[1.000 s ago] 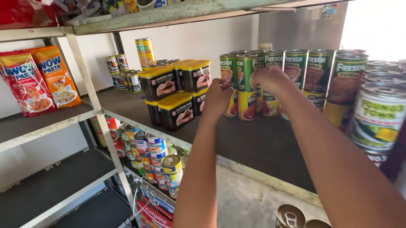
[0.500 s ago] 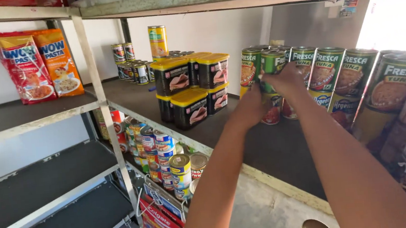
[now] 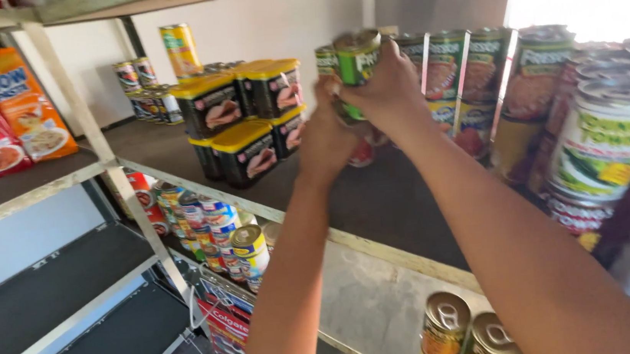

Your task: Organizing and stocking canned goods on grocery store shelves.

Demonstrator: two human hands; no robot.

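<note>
**Above the shelf's middle: hands on a green can**

Above the dark shelf (image 3: pixel 379 201), a green can (image 3: pixel 356 61) sits clasped in the right hand (image 3: pixel 391 89). Beside it, the left hand (image 3: pixel 327 141) wraps lower cans. Yellow-lidded tins (image 3: pixel 241 126) stand toward the back-left corner.

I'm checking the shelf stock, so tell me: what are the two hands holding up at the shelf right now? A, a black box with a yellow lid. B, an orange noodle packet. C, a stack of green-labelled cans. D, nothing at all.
C: the left hand and right hand clasp a stack of green-labelled cans lifted above the shelf, while the yellow-lidded boxes and orange packets sit untouched.
</note>
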